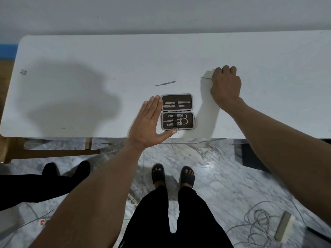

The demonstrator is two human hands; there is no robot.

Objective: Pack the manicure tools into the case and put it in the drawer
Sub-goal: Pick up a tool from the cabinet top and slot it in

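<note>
Pinching a thin pick (206, 78), my right hand (226, 85) sits far-right of the open case (177, 111); my left hand (148, 122) lies flat beside it.

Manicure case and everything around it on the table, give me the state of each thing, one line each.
Case: open, flat near the table's front edge, tools strapped in both halves.
Loose tool: lying on the table beyond the case.
Thin tool: pinched by the right hand.
Left hand: flat, fingers straight against the case's left side.
</note>
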